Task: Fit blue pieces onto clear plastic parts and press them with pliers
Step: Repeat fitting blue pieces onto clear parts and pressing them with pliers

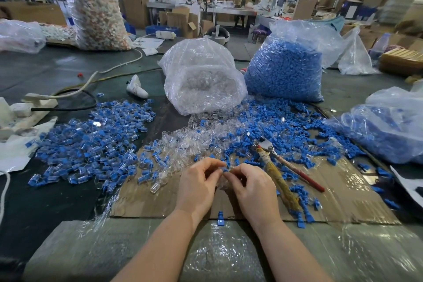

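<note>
My left hand [199,186] and my right hand [253,188] meet fingertip to fingertip over a flat cardboard sheet [338,192]. Between them sits a clear plastic part [221,181] with a small blue piece [225,169] at its top; both hands pinch them. The pliers [278,173], with a tape-wrapped handle and a red handle, lie untouched just right of my right hand. Loose clear parts [194,137] and loose blue pieces [281,126] are scattered ahead. A heap of joined blue-and-clear parts [96,142] lies to the left.
A bag of clear parts [201,80] and a bag of blue pieces [286,68] stand behind the piles. Another bag of blue pieces [389,128] lies at the right. A power strip [39,103] with cables sits far left. Bubble wrap [217,252] covers the near edge.
</note>
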A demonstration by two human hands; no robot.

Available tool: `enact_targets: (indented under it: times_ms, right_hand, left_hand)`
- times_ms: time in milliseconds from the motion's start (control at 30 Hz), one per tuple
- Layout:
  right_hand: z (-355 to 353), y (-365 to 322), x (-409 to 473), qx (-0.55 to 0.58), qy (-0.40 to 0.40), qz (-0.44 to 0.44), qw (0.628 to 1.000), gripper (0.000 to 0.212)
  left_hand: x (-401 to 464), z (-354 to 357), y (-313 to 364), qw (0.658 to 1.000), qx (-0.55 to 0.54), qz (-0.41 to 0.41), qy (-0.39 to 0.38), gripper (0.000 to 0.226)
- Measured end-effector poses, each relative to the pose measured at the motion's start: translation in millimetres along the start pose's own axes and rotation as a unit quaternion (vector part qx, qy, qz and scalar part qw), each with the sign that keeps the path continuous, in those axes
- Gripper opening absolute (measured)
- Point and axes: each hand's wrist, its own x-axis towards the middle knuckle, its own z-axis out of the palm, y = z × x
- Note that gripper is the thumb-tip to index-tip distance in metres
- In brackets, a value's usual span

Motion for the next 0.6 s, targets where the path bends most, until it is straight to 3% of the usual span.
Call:
enact_targets:
  times_ms: [167, 600]
  right_hand:
    - [-1.7, -2.2, -0.3, 0.03, 0.017, -0.035, 0.999, 0.016]
    - [-2.4, -0.1, -0.2, 0.034, 0.001, -0.057, 0.998, 0.019]
  left_hand:
    - [0.9, -0.7, -0.5, 0.999, -0.029, 0.0, 0.018, 0.032]
    - [0.9, -0.2, -2.6, 1.0, 0.007, 0.006, -0.003, 0.02]
